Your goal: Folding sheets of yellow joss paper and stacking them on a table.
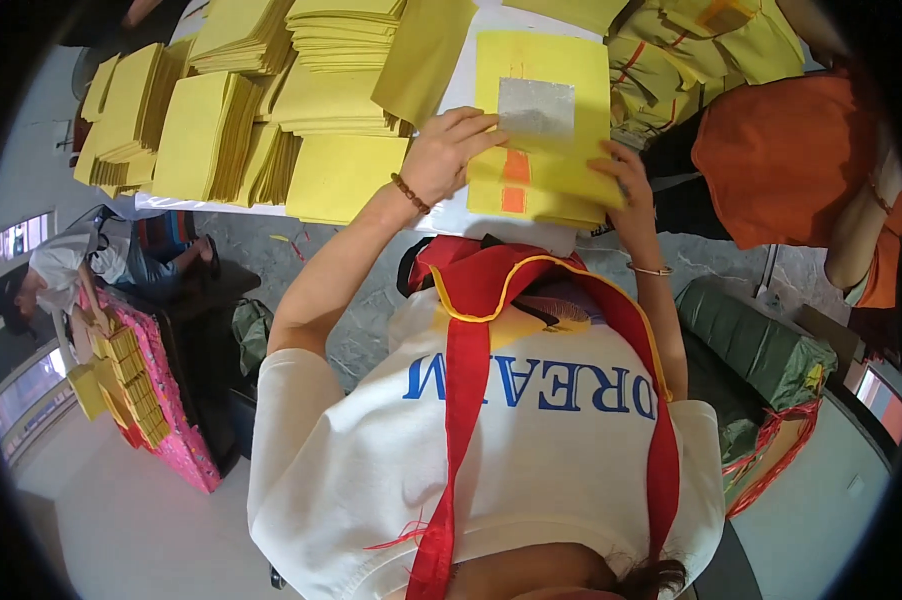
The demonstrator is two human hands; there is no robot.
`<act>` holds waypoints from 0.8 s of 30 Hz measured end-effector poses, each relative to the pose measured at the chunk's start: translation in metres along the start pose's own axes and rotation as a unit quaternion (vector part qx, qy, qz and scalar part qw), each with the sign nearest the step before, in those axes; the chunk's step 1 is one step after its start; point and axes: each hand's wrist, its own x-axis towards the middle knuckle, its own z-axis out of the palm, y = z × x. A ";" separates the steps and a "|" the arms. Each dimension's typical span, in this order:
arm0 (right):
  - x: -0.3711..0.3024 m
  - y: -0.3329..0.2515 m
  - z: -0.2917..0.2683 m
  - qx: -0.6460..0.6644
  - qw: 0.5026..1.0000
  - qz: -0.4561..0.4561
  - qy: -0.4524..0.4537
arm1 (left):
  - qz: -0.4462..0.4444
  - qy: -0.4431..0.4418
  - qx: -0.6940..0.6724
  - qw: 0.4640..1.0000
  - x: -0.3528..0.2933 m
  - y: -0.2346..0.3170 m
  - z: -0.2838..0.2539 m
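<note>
In front of me on the table lies a yellow paper sheet (546,70) with a silver square (536,112) on its upper half. Nearer my body, the lower section of yellow paper carries two small orange patches (514,185) and looks folded or layered. My left hand (453,150) grips the paper's left edge, its fingers lying over it beside the silver square. At the right edge my right hand (626,185), slightly blurred, holds the paper's lower right side. Whatever its thumb does underneath is hidden.
Stacks of folded yellow paper (201,135) crowd the table's left side. Yellow pieces with red strips (671,65) pile up at the right, next to a person in orange (771,160). Another person (81,260) sits at the far left by a pink-covered table (186,430). Green wrapped bundles (756,340) stand at right.
</note>
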 end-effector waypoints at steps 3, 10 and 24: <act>0.006 -0.026 -0.003 -0.127 0.979 -0.113 0.111 | 0.063 0.002 0.066 0.996 -0.003 0.008 -0.014; -0.007 -0.036 -0.015 -0.244 0.950 -0.168 -0.095 | 0.014 -0.044 -0.070 0.997 -0.024 0.033 -0.023; 0.013 -0.039 0.010 0.162 0.977 0.138 0.033 | -0.386 0.032 -0.328 0.862 -0.006 0.007 0.016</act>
